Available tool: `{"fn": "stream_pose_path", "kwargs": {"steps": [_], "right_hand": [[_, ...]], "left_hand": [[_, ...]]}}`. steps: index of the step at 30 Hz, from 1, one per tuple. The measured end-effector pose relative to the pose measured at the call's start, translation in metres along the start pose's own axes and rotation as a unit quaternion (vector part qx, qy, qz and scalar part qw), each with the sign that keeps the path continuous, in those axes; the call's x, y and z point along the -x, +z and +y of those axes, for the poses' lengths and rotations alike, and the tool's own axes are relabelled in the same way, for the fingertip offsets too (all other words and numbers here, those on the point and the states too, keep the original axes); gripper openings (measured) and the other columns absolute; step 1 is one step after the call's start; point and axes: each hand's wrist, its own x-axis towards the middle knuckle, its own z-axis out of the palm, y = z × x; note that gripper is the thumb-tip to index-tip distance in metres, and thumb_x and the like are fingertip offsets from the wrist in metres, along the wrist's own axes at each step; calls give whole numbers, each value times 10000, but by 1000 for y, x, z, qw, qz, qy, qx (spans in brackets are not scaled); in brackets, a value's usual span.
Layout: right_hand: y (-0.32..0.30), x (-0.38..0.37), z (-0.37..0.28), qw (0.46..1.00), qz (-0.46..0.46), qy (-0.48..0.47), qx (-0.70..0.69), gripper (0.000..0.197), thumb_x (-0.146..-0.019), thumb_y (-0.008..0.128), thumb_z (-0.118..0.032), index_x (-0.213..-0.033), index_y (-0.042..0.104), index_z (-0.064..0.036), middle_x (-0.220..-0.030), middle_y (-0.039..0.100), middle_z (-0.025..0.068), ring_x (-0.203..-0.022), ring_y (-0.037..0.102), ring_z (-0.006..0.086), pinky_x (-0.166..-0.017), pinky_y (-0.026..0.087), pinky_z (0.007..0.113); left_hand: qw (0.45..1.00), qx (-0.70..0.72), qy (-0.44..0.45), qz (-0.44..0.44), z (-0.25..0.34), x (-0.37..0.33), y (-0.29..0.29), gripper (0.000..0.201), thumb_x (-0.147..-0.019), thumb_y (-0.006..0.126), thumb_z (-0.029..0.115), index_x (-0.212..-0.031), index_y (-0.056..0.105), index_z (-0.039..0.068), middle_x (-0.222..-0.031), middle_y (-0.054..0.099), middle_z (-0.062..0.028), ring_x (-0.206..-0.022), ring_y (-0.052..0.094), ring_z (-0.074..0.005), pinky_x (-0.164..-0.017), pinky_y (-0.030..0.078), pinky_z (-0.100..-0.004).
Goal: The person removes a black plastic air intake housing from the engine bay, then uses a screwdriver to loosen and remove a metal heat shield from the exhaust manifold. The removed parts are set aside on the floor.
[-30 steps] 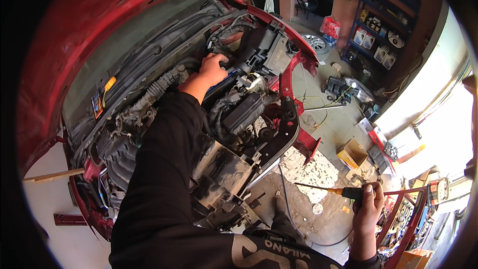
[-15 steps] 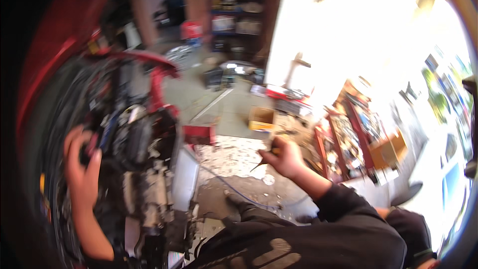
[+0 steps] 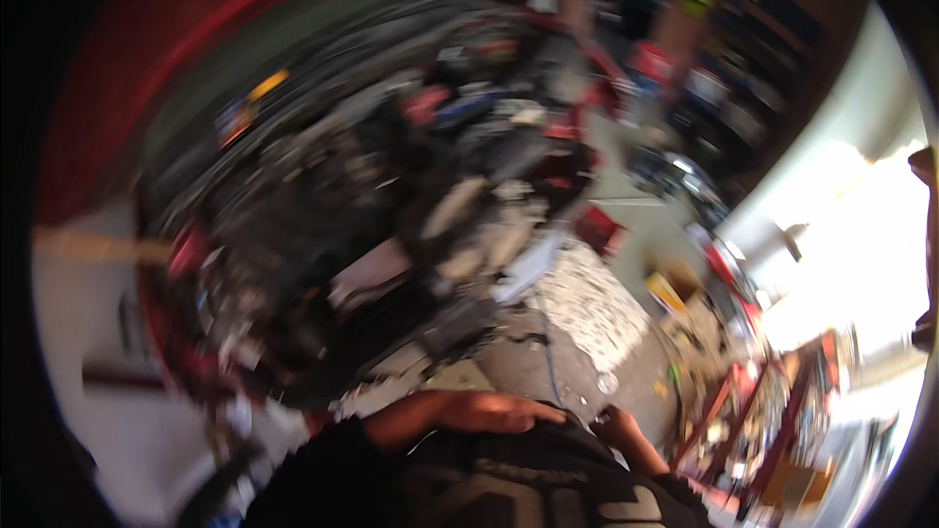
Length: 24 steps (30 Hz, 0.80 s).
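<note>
The open engine bay [image 3: 333, 186] of a red car fills the left and middle of the view, smeared by motion. My left hand [image 3: 489, 412] is drawn back before my body, below the bay's front edge, with its fingers stretched to the right and nothing seen in it. Close to its fingertips, my right hand [image 3: 618, 428] is low by my waist, its fingers curled. What those fingers hold is too dark and blurred to make out. A red part [image 3: 425, 106] and a blue one [image 3: 465, 110] show among the dark engine parts.
A speckled sheet [image 3: 592, 303] lies on the floor beyond my hands, with a hose [image 3: 550, 352] beside it. Right of it are an open cardboard box [image 3: 675, 288] and red trays of loose parts [image 3: 753, 420]. Shelves [image 3: 748, 68] stand at the far right.
The view has swung left toward the car. My left hand has come out of the engine bay to my body. My right hand is lower; the thin pointed tool seen in it earlier cannot be made out.
</note>
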Motion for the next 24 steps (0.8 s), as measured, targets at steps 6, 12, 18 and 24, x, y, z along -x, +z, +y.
{"fn": "stream_pose_path", "kwargs": {"steps": [6, 12, 18, 24], "right_hand": [[-8, -99, 33, 977, -27, -161, 135, 493, -890, 872, -403, -1232, 769, -62, -1141, 842, 229, -1106, 813, 428, -965, 638, 536], [-53, -200, 22, 936, -82, -250, 234, 443, -873, 890, -363, -1186, 761, -78, -1081, 840, 206, -1050, 819, 414, -927, 640, 527], [-144, -289, 27, 894, -97, -338, 278, 398, -855, 907, -324, -1141, 752, -94, -1022, 838, 183, -995, 825, 399, -888, 643, 518], [-213, -341, 20, 846, -106, -440, 282, 360, -837, 925, -285, -1095, 744, -111, -963, 837, 160, -939, 831, 385, -850, 645, 509]], "left_hand": [[968, 182, -38, 171, -92, 16, 28, 749, -1226, 439, 672, -1705, 609, 123, -1743, 590, -64, -1610, 489, -207, -1359, 339, -396], [883, 187, -119, 414, -207, -9, 72, 690, -1209, 520, 642, -1572, 705, 85, -1565, 719, -107, -1424, 652, -237, -1233, 474, -433], [718, 89, -477, 498, -287, -53, 173, 596, -1164, 587, 538, -1446, 749, 39, -1392, 782, -230, -1305, 734, -418, -1123, 556, -534], [700, 84, -432, 562, -340, -132, 195, 585, -1144, 579, 565, -1390, 794, 80, -1343, 806, -245, -1266, 759, -468, -1081, 590, -567]]}}
